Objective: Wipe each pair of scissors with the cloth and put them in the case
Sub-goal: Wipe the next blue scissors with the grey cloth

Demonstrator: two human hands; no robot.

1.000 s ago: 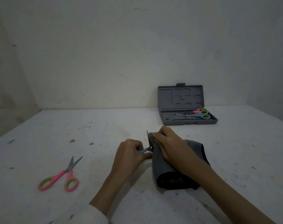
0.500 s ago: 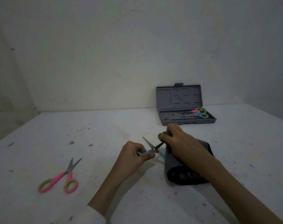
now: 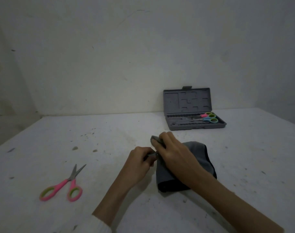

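Left hand curls round something hidden; right hand pinches the grey cloth. Pink scissors lie apart on the worktop.

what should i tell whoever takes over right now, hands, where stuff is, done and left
Left hand: grip on the handle end of the scissors being wiped; little of them shows.
Right hand: pinches the grey cloth over the blades.
Open case stands at the back of the table, two pairs in it: pink pair and blue pair.
Pink scissors lie on the table to the left, not yet picked up.
Left: finish this wipe, case it, then wipe and case the pink scissors.
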